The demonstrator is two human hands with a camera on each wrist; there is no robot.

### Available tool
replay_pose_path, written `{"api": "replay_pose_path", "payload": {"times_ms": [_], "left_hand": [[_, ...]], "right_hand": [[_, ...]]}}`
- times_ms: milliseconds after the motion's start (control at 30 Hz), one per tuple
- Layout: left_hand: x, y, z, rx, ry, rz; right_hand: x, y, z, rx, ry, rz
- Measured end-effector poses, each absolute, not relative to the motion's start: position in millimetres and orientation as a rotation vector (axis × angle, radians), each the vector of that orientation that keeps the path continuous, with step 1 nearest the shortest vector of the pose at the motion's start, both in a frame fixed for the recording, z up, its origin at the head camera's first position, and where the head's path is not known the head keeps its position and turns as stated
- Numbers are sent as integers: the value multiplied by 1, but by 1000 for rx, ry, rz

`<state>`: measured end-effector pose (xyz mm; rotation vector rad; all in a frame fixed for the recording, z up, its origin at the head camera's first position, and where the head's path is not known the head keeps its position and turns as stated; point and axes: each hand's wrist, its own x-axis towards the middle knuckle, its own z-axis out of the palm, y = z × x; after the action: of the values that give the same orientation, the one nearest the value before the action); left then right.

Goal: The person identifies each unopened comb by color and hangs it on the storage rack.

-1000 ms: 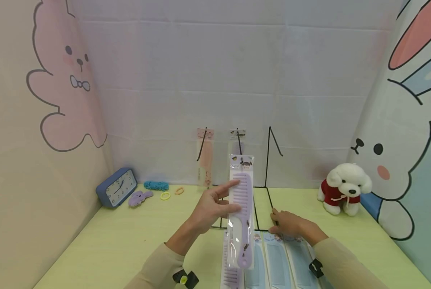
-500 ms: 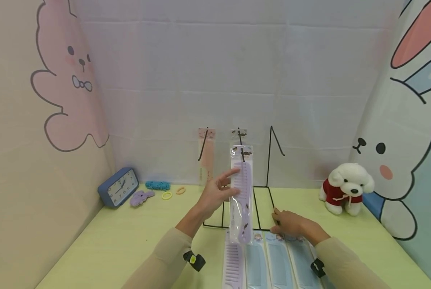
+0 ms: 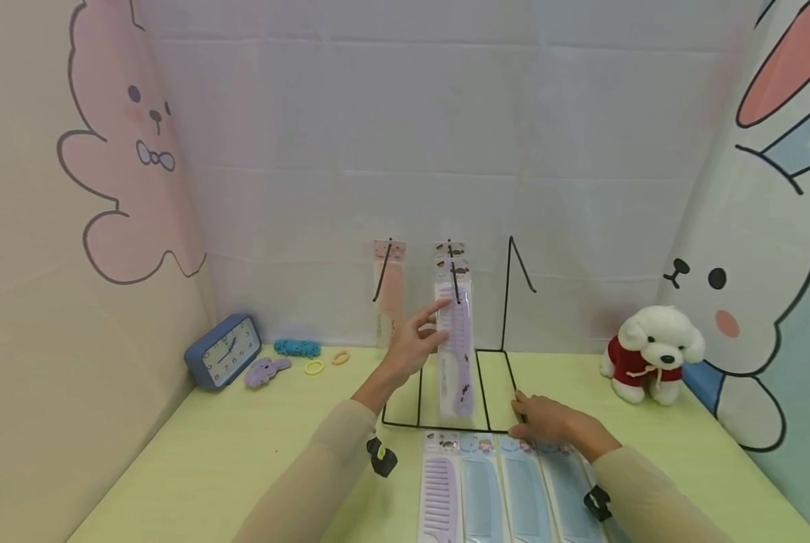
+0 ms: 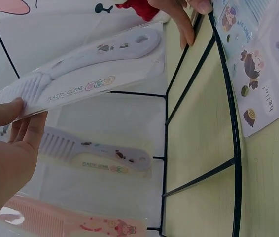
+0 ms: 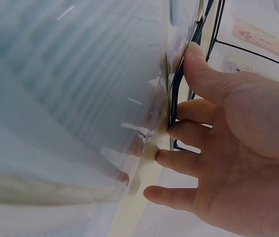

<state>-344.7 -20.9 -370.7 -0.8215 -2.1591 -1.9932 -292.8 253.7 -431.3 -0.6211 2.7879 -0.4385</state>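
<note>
My left hand (image 3: 408,348) pinches a purple comb (image 3: 461,377) in a clear packet, thumb on its front face in the left wrist view. Its card top lies at the middle hook of a black wire rack (image 3: 405,425), with the hook's tip in front of the card. Behind it hangs another packaged purple comb (image 4: 105,153). A packaged pink comb (image 3: 390,290) hangs from the left hook. The right hook (image 3: 522,264) bears nothing. My right hand (image 3: 547,418) grips the rack's base at its right side, thumb and fingers against the wire.
In front of the rack lie a packaged purple comb (image 3: 440,490) and several packaged blue combs (image 3: 527,490). A blue clock (image 3: 225,353), purple clip (image 3: 265,371), teal bundle (image 3: 297,348) and two hair ties (image 3: 314,367) sit left. A white toy dog (image 3: 652,354) sits right.
My left hand has moved the purple comb up and away from me, along the middle hook toward the comb behind it. The right hand stays on the rack.
</note>
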Motion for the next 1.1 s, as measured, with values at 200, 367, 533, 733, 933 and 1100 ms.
{"api": "replay_pose_path", "payload": {"times_ms": [200,367,533,733,933,1100], "left_hand": [[-360,-17,-380,-711,-2109,-2014],[-372,-17,-384,-589,-2053,-2027],[-382,-16,-379,-561,-2049,-2024],[-389,-15,-372,-521,-2099,-2045],[-389,-13,-366,-468,-2132,-2066],[-392,-11,-363,-444,-2159,-2054]], "right_hand": [[-292,253,-431,-629,2788,-441],[-291,253,-431,-602,2785,-443],[-291,254,-432,-594,2788,-456],[-292,255,-433,-571,2776,-470],[-291,254,-433,-562,2779,-454],[-292,255,-432,-553,2784,-454]]}}
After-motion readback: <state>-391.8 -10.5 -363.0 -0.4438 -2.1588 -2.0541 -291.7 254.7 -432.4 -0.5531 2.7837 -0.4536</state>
